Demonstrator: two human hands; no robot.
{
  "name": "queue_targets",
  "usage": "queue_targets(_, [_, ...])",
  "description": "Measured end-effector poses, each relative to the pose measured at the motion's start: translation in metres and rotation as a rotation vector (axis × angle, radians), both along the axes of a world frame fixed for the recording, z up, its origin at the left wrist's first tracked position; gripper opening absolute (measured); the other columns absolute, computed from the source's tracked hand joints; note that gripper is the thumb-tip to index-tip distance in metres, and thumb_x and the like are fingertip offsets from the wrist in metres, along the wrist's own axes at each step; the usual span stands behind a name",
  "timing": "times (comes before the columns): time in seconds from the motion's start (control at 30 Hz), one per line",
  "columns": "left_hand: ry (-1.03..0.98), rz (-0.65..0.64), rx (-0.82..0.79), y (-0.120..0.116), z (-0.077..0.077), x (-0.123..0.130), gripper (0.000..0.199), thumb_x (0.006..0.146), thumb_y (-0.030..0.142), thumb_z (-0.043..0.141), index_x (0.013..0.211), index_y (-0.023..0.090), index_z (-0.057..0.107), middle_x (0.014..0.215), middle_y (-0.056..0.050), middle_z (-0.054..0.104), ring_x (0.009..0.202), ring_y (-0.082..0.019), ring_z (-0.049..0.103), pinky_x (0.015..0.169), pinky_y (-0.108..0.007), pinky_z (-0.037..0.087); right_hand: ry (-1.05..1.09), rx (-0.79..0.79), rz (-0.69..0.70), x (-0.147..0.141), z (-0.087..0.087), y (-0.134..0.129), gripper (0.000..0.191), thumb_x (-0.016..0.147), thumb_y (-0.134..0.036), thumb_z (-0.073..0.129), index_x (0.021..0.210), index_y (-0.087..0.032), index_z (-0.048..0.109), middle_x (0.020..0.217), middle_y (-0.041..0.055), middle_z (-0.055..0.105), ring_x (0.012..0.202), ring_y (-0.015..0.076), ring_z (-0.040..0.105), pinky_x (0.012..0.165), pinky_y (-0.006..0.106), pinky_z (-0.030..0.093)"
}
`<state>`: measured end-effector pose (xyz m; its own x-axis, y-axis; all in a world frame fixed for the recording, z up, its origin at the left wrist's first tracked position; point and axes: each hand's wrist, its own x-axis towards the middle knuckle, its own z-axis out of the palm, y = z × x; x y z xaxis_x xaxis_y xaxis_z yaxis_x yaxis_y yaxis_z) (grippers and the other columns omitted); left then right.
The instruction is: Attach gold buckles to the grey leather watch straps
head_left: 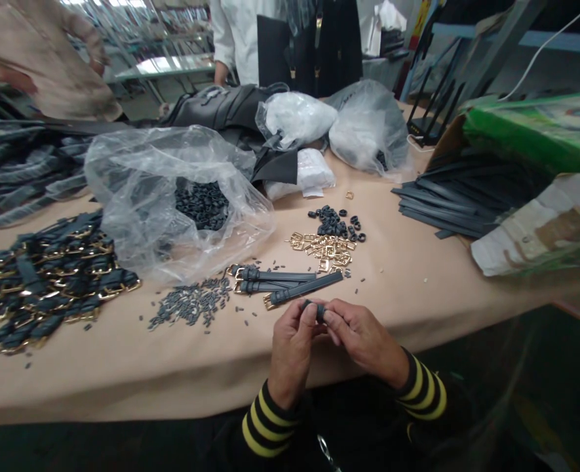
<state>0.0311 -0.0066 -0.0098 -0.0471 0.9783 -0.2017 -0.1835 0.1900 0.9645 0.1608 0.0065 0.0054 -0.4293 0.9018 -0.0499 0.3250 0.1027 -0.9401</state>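
At the table's front edge, my left hand (292, 344) and my right hand (363, 334) meet, fingers closed on a dark leather strap (314, 311). The strap looks bent over between my fingertips; most of it is hidden. Just beyond lie several dark buckle straps (303, 287) with gold buckles at their left ends. Behind those is a pile of gold buckles (325, 249), with a heap of small dark strap loops (333, 221) touching it. Many tiny dark pieces (194, 301) are scattered left of the straps.
An open clear plastic bag (137, 196) of dark loops stands at centre left. A heap of buckled straps (48, 275) lies far left. Flat dark strips (457, 193) stick out of a green box (540, 124) at right. Two people stand across the table.
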Motion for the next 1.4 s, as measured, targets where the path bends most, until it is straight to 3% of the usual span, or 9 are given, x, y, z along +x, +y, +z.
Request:
queue_targets(0.13, [-0.009, 0.095, -0.001, 0.002, -0.006, -0.005, 0.017, 0.075, 0.031, 0.06, 0.081, 0.018, 0.051, 0.072, 0.004, 0.052, 0.061, -0.008, 0.052, 0.061, -0.021, 0.045, -0.031, -0.007, -0.045, -0.002, -0.007, 0.001, 0.028, 0.092, -0.037, 0.031, 0.076, -0.018, 0.044, 0.054, -0.0042, 0.047, 0.05, 0.0093, 0.046, 0.052, 0.022, 0.035])
queue_targets(0.27, [0.183, -0.155, 0.029, 0.001, 0.0, -0.012, 0.017, 0.08, 0.029, 0.053, 0.071, 0.015, 0.054, 0.061, 0.004, 0.049, 0.058, -0.008, 0.047, 0.058, -0.02, 0.04, -0.02, -0.052, -0.037, -0.003, -0.006, 0.003, 0.024, 0.091, -0.037, 0.035, 0.101, -0.016, 0.042, 0.064, -0.0015, 0.057, 0.057, 0.011, 0.053, 0.057, 0.022, 0.039])
queue_targets(0.37, [0.232, -0.26, 0.031, -0.001, 0.003, -0.016, 0.021, 0.082, 0.028, 0.05, 0.067, 0.014, 0.055, 0.062, 0.001, 0.052, 0.061, -0.01, 0.049, 0.061, -0.021, 0.04, -0.042, -0.05, 0.004, -0.002, -0.007, 0.006, 0.019, 0.09, -0.033, 0.039, 0.087, -0.016, 0.048, 0.064, 0.0003, 0.06, 0.06, 0.0113, 0.056, 0.06, 0.023, 0.04])
queue_targets(0.67, [0.201, -0.005, 0.017, 0.013, -0.006, -0.026, 0.024, 0.079, 0.036, 0.053, 0.072, 0.015, 0.058, 0.061, 0.0, 0.056, 0.06, -0.012, 0.053, 0.06, -0.023, 0.044, 0.096, -0.204, 0.108, 0.007, -0.006, 0.019, 0.017, 0.087, -0.026, 0.041, 0.078, -0.015, 0.051, 0.063, -0.0017, 0.057, 0.046, 0.0063, 0.052, 0.052, 0.019, 0.041])
queue_targets(0.77, [0.358, -0.105, 0.078, 0.033, 0.003, -0.029, 0.026, 0.082, 0.035, 0.047, 0.072, 0.015, 0.058, 0.061, -0.001, 0.057, 0.06, -0.013, 0.055, 0.061, -0.025, 0.045, 0.167, -0.248, 0.069, 0.01, -0.006, 0.03, 0.017, 0.086, -0.027, 0.043, 0.078, -0.014, 0.051, 0.065, -0.0009, 0.057, 0.042, 0.0047, 0.048, 0.046, 0.018, 0.038])
queue_targets(0.87, [0.748, -0.236, 0.277, 0.068, 0.01, -0.034, 0.023, 0.086, 0.028, 0.042, 0.081, 0.015, 0.06, 0.074, -0.004, 0.061, 0.07, -0.015, 0.057, 0.068, -0.028, 0.046, 0.206, -0.298, -0.033, 0.014, -0.012, 0.041, 0.018, 0.085, -0.029, 0.044, 0.079, -0.014, 0.048, 0.063, -0.0012, 0.056, 0.039, 0.0036, 0.042, 0.04, 0.017, 0.035])
queue_targets(0.93, [1.062, -0.278, 0.45, 0.097, 0.009, -0.037, 0.02, 0.085, 0.022, 0.042, 0.092, 0.015, 0.059, 0.089, -0.008, 0.061, 0.084, -0.018, 0.057, 0.078, -0.03, 0.044, 0.228, -0.311, -0.091, 0.017, -0.018, 0.048, 0.017, 0.085, -0.03, 0.043, 0.079, -0.014, 0.046, 0.065, -0.0007, 0.057, 0.038, 0.0032, 0.04, 0.039, 0.016, 0.034])
queue_targets(1.07, [1.517, -0.452, 0.541, 0.144, -0.001, -0.041, 0.02, 0.084, 0.014, 0.041, 0.096, 0.014, 0.057, 0.096, -0.01, 0.057, 0.09, -0.02, 0.054, 0.079, -0.031, 0.043, 0.243, -0.335, -0.115, 0.021, -0.028, 0.055, 0.017, 0.085, -0.031, 0.043, 0.081, -0.015, 0.045, 0.071, 0.0008, 0.059, 0.039, 0.003, 0.04, 0.039, 0.016, 0.035])
queue_targets(1.4, [1.406, -0.501, 0.491, 0.166, -0.003, -0.045, 0.02, 0.083, 0.019, 0.042, 0.077, 0.014, 0.061, 0.082, -0.009, 0.058, 0.075, -0.018, 0.055, 0.069, -0.03, 0.043, 0.284, -0.37, -0.147, 0.026, -0.028, 0.055, 0.018, 0.084, -0.031, 0.044, 0.078, -0.014, 0.046, 0.064, -0.0011, 0.057, 0.04, 0.0037, 0.042, 0.041, 0.017, 0.037])
